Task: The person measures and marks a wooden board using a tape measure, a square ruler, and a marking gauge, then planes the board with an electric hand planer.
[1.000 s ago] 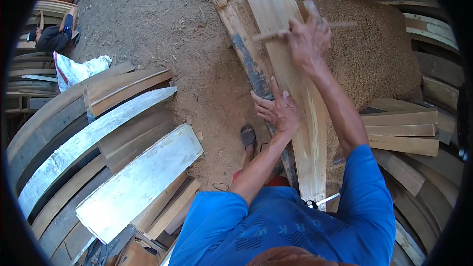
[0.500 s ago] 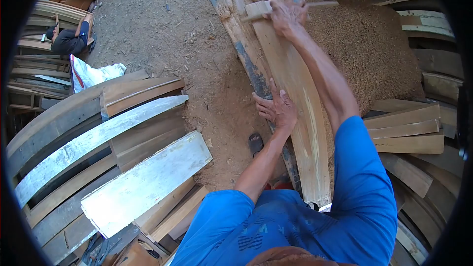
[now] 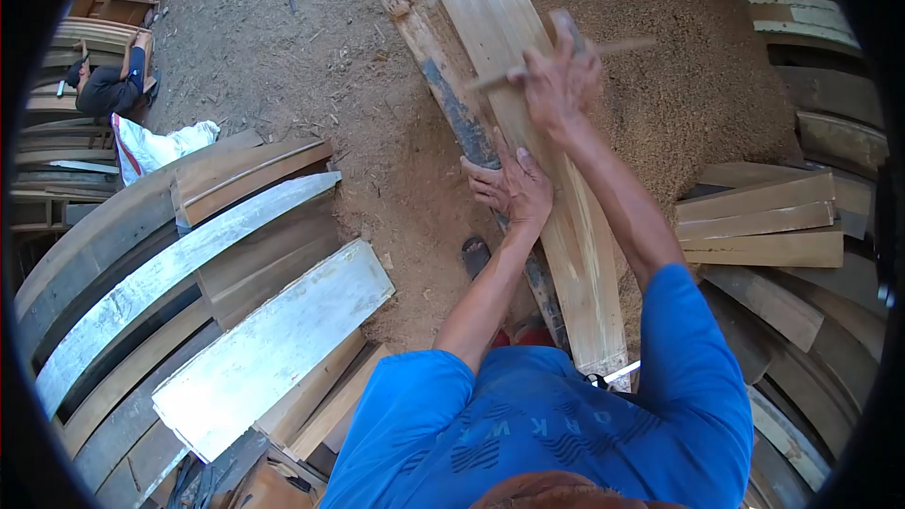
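Note:
A long pale wooden board stretches away from my body, lying over a weathered beam. My right hand is closed around what looks like a hand plane, with a thin crossbar sticking out on both sides. Motion blurs the tool, and its underside is hidden. It sits across the board, some way in from the far end. My left hand rests at the board's left edge, fingers spread and flat, partly over the beam.
Sawdust is heaped right of the board. A white-faced plank and curved timbers fill the left. More cut boards are stacked at right. Another person crouches at far left near a white sack.
My right hand and the tool have come back along the board, away from its far end, which is now uncovered. My left hand remains at the edge. The view has shifted slightly.

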Motion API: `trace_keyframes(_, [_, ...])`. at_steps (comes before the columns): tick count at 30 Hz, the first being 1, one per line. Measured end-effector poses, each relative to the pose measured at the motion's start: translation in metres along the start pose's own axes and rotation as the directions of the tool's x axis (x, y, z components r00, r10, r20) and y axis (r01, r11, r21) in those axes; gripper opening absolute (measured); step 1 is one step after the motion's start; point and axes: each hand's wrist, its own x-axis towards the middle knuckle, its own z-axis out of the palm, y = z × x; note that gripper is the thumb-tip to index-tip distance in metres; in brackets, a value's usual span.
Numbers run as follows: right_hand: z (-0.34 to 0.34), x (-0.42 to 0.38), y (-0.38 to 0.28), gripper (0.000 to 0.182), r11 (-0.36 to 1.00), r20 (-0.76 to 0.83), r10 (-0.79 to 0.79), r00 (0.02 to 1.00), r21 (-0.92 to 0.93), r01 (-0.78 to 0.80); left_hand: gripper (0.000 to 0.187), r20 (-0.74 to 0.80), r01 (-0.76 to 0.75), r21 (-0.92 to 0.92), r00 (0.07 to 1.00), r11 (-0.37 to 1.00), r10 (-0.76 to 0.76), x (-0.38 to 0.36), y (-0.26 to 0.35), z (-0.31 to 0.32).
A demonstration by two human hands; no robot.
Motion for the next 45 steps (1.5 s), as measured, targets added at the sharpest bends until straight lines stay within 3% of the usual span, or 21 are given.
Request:
trace_keyframes(1, [0.004,0.020,-0.005,0.032,1.000,-0.033,0.005,0.999,0.014,-0.004,0.057,-0.019,0.007,0.012,1.000,1.000,-0.007,0.000,0.000,0.002])
trace_keyframes(4, [0.003,0.071,-0.019,0.039,0.996,0.090,0.068,0.994,-0.067,-0.062,0.054,-0.068,0.021,0.051,0.997,0.998,-0.018,0.000,-0.002,0.007])
trace_keyframes(8, [-0.015,0.068,0.001,0.046,1.000,0.214,-0.008,0.977,-0.013,0.012,0.053,-0.034,0.055,0.030,0.998,0.998,-0.054,0.001,0.002,0.003])
trace_keyframes(10, [-0.007,0.049,0.031,0.048,0.998,0.256,-0.020,0.967,0.058,0.005,0.053,-0.025,0.067,0.011,0.997,0.998,-0.067,0.001,0.003,0.001])
trace_keyframes(12, [0.007,0.013,0.064,0.042,0.999,0.128,0.020,0.992,0.026,-0.023,0.052,-0.038,0.063,0.022,0.997,0.998,-0.063,0.002,0.003,0.002])
trace_keyframes(14, [-0.050,-0.037,0.080,0.034,0.982,0.280,0.165,0.946,0.042,-0.184,0.052,0.001,0.097,0.010,0.995,0.995,-0.097,0.001,0.008,-0.006])
trace_keyframes(18, [-0.088,-0.145,0.161,0.028,0.983,0.064,0.135,0.989,0.113,-0.142,0.053,0.025,0.091,-0.039,0.996,0.995,-0.090,0.000,0.007,-0.010])
trace_keyframes(20, [-0.123,-0.199,0.193,0.032,0.829,0.124,0.434,0.892,0.333,-0.449,0.059,0.079,0.041,-0.061,0.996,0.997,-0.036,0.003,0.001,-0.013])
trace_keyframes(22, [-0.137,-0.254,0.241,0.043,0.623,0.187,0.663,0.725,0.399,-0.673,0.069,0.149,-0.035,-0.062,0.988,0.997,0.044,-0.009,-0.011,-0.028])
trace_keyframes(24, [-0.133,-0.317,0.289,0.050,0.555,0.039,0.695,0.718,0.607,-0.569,0.084,0.236,-0.141,-0.041,0.961,0.989,0.147,-0.034,-0.033,-0.050])
trace_keyframes(26, [-0.115,-0.379,0.344,0.049,0.176,0.171,0.720,0.673,0.892,-0.415,0.096,0.301,-0.135,-0.067,0.942,0.989,0.149,-0.075,-0.057,-0.055])
trace_keyframes(27, [-0.128,-0.400,0.336,0.049,-0.042,0.246,0.709,0.660,0.950,-0.309,0.102,0.338,-0.126,-0.075,0.930,0.989,0.145,-0.099,-0.075,-0.052])
trace_keyframes(28, [-0.143,-0.423,0.329,0.044,-0.220,0.397,0.634,0.664,0.915,-0.337,0.111,0.360,-0.105,-0.084,0.924,0.991,0.129,-0.123,-0.091,-0.047])
trace_keyframes(31, [-0.140,-0.467,0.312,0.043,-0.500,0.512,0.507,0.694,0.830,-0.247,0.115,0.438,-0.129,-0.119,0.883,0.984,0.169,-0.207,-0.134,-0.047])
trace_keyframes(32, [-0.154,-0.466,0.280,0.040,-0.633,0.589,0.533,0.608,0.754,-0.175,0.117,0.447,-0.180,-0.147,0.865,0.973,0.228,-0.231,-0.150,-0.042])
trace_keyframes(34, [-0.127,-0.490,0.263,0.040,-0.708,0.646,0.480,0.593,0.685,-0.172,0.121,0.460,-0.280,-0.202,0.819,0.938,0.344,-0.269,-0.192,-0.027])
trace_keyframes(37, [-0.071,-0.523,0.244,0.038,-0.799,0.708,0.258,0.657,0.538,-0.267,0.122,0.640,-0.106,-0.271,0.723,0.957,0.261,-0.300,-0.231,-0.023])
trace_keyframes(40, [-0.048,-0.535,0.200,0.040,-0.756,0.771,0.297,0.564,0.551,-0.355,0.117,0.732,0.173,-0.314,0.671,0.933,0.122,-0.299,-0.259,-0.010])
trace_keyframes(43, [-0.064,-0.541,0.174,0.041,-0.802,0.745,0.173,0.644,0.486,-0.347,0.111,0.737,0.285,-0.558,0.602,0.779,0.308,-0.272,-0.304,0.033])
trace_keyframes(44, [-0.062,-0.545,0.164,0.041,-0.796,0.758,0.143,0.637,0.470,-0.380,0.096,0.749,0.343,-0.486,0.637,0.804,0.181,-0.293,-0.247,-0.039])
trace_keyframes(45, [-0.060,-0.549,0.152,0.041,-0.788,0.770,0.112,0.628,0.454,-0.416,0.089,0.768,0.399,-0.499,0.614,0.769,0.180,-0.288,-0.250,-0.034])
